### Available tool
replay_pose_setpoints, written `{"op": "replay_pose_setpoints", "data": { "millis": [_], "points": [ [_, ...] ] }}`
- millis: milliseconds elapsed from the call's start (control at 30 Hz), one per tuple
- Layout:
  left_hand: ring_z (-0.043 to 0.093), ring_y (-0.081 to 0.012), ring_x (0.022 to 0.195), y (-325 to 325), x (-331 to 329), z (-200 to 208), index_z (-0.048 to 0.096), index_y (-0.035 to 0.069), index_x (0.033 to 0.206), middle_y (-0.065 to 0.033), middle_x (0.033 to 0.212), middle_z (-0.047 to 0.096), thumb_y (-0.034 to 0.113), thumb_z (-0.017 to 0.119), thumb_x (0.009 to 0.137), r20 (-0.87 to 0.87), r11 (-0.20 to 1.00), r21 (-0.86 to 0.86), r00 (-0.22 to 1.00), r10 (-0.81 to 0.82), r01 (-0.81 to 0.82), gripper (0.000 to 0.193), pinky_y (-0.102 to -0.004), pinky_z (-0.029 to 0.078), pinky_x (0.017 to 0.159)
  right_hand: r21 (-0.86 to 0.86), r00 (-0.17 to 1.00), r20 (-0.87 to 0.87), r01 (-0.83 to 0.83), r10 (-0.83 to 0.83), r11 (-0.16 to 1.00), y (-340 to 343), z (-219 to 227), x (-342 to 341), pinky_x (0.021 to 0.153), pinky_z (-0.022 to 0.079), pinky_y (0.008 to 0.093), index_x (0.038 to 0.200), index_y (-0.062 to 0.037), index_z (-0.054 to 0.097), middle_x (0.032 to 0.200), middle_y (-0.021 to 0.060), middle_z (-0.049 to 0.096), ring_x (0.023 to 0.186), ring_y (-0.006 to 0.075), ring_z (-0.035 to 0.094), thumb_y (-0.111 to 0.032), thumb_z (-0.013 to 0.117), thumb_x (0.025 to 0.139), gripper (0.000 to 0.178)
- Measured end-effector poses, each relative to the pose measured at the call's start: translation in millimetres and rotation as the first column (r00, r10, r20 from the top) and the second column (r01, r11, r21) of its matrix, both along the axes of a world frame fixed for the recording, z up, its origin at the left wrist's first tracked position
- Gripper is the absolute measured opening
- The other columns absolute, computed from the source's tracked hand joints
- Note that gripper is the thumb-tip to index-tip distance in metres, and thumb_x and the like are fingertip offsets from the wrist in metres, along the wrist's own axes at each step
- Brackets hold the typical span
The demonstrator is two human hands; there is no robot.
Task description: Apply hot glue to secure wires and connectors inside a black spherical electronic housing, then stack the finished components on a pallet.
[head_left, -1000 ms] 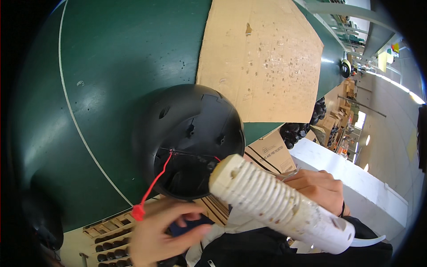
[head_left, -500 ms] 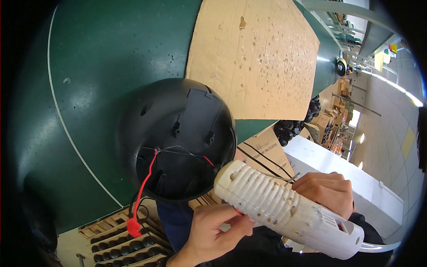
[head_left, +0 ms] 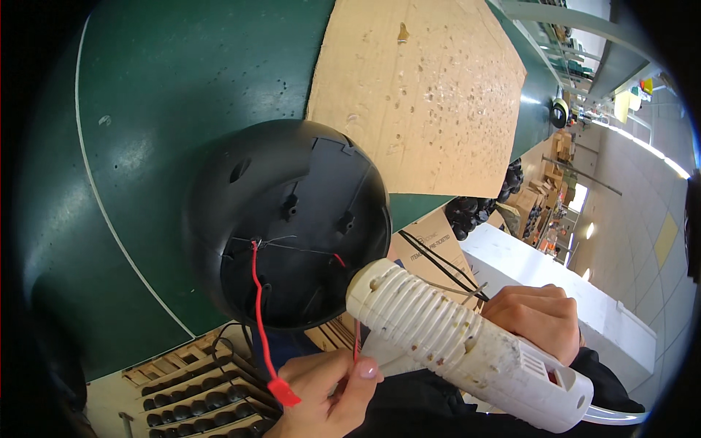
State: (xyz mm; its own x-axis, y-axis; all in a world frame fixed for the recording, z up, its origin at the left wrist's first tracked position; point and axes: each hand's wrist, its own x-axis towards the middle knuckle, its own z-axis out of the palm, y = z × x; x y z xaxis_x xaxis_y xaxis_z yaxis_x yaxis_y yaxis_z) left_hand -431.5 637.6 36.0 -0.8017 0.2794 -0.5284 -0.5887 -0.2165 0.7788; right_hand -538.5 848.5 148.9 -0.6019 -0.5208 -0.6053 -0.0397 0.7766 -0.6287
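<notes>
A round black hollow shell [head_left: 241, 171] sits open side toward me at the table's near edge. Thin bare wires run across its inside, and a red wire [head_left: 260, 306] hangs from them, ending in a flat red tab [head_left: 283, 392] in front of my left hand. With thumb and fingers, my left hand [head_left: 328, 387] pinches a second red wire [head_left: 357, 337] below the shell's rim. My right hand [head_left: 531, 318] is curled around a stained, ribbed white glue gun [head_left: 438, 332]; the grip itself is hidden. The gun's nose lies at the shell's lower right rim. A clear rod [head_left: 617, 415] sticks out behind it.
A worn cardboard sheet [head_left: 416, 102] covers part of the green table [head_left: 146, 182]. Below the table edge stand cartons [head_left: 438, 252] and a rack of black rounded parts [head_left: 208, 405]. A white bench-like block [head_left: 562, 285] is at the right.
My left hand has moved down and left from the glue gun, drawing the second red wire out. The hanging red tab has shifted right. The gun's nose has shifted slightly left.
</notes>
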Motion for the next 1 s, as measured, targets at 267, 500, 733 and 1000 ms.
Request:
{"op": "replay_pose_setpoints", "data": {
  "millis": [267, 500, 733, 1000],
  "points": [
    [0.048, -0.0130, 0.043, -29, -21, 4, 0.059, -0.002, 0.065, -0.0062, 0.054, 0.056, 0.017, 0.052, 0.098, -0.232, 0.987, -0.121, 0.970, 0.075, -0.106, 0.038, -0.0263, 0.035, 0.044, 0.023, 0.998, -0.049, 0.031, -0.030, 0.999, 1, 8, -1, 0.052, 0.049, 0.0346, 0.083, 0.0045, 0.060, 0.070, 0.0149, 0.058, 0.061, 0.0294, 0.062, -0.008, 0.068, 0.073, 0.018],
    [0.042, -0.0092, 0.043, -41, -44, 4, 0.059, -0.001, 0.067, -0.0092, 0.056, 0.056, 0.023, 0.051, 0.099, -0.244, 0.941, -0.030, 0.915, 0.320, -0.337, 0.041, -0.0246, 0.029, 0.040, 0.066, 0.995, -0.085, 0.052, -0.046, 0.996, 3, 15, 2, 0.052, 0.049, 0.0343, 0.083, 0.0045, 0.060, 0.068, 0.0145, 0.058, 0.060, 0.0288, 0.062, -0.008, 0.068, 0.073, 0.018],
    [0.041, -0.0106, 0.041, -43, -48, 8, 0.056, -0.004, 0.065, -0.0073, 0.055, 0.053, 0.031, 0.044, 0.102, -0.244, 0.944, -0.202, 0.947, 0.210, -0.262, 0.052, -0.0242, 0.027, 0.040, 0.004, 1.000, -0.008, 0.030, -0.030, 1.000, 5, 1, 5, 0.053, 0.050, 0.0338, 0.084, 0.0047, 0.061, 0.070, 0.0140, 0.059, 0.061, 0.0282, 0.063, -0.009, 0.069, 0.072, 0.020],
    [0.038, -0.0088, 0.035, -36, -26, 0, 0.047, 0.002, 0.068, -0.0047, 0.048, 0.045, 0.029, 0.041, 0.103, -0.231, 0.908, -0.160, 0.909, 0.347, -0.388, 0.045, -0.0216, 0.028, 0.036, 0.058, 0.997, -0.081, -0.005, 0.010, 0.998, -7, 30, -2, 0.063, 0.055, 0.0339, 0.087, 0.0053, 0.061, 0.078, 0.0140, 0.063, 0.072, 0.0300, 0.067, -0.008, 0.069, 0.072, 0.021]
  ]
}}
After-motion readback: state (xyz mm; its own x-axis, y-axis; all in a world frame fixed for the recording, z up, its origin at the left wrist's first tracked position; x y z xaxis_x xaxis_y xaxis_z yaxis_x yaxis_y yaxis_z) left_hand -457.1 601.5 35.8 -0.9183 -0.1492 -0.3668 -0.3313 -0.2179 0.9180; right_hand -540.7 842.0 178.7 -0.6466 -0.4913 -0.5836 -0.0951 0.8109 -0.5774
